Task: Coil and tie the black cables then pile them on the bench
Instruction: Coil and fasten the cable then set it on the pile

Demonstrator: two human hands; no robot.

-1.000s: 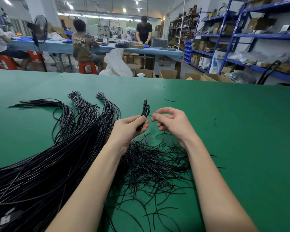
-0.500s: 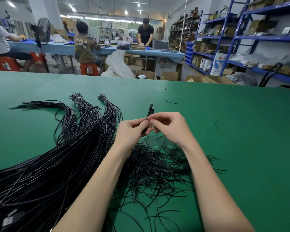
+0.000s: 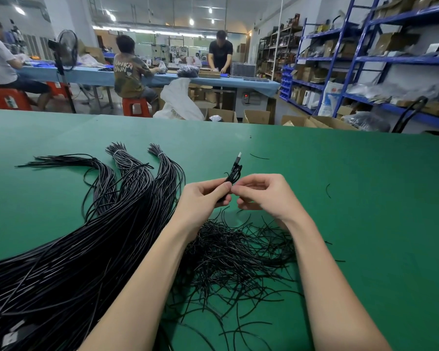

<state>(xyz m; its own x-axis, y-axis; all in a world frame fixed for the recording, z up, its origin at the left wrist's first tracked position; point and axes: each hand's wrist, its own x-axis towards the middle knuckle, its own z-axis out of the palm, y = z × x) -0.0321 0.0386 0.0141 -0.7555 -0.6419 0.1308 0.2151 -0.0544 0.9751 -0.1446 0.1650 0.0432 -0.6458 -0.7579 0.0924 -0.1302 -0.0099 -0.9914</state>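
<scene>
A small coiled black cable [image 3: 232,177] is held above the green tabletop [image 3: 352,198], near its middle, folded into a tight narrow bundle with a metal plug tip sticking up and away from the person. The left hand [image 3: 203,201] grips the lower part of the coil, its fingers [image 3: 222,190] curled round it with the thumb on top. The right hand [image 3: 261,195] is just beside it, fingertips touching the coil at the point where the left thumb ends; its fingers are curled and pinched together there, though what they pinch is too small to tell. Below both hands, on the tabletop, lies a loose heap of short black ties [image 3: 238,254], scattered in all directions and partly hidden by the forearms. To the left, a thick mass of long black cables [image 3: 69,262] sweeps from the near left corner toward the middle, fanning into three bunches, two of them bound near their ends with pale bands. A few stray ties lie apart on the cloth to the right. Beyond the tabletop's far edge stand cardboard boxes [image 3: 256,116], blue shelving [image 3: 365,59] packed with goods, a standing fan [image 3: 66,50], and a long blue-covered table [image 3: 162,79] where other people work.
</scene>
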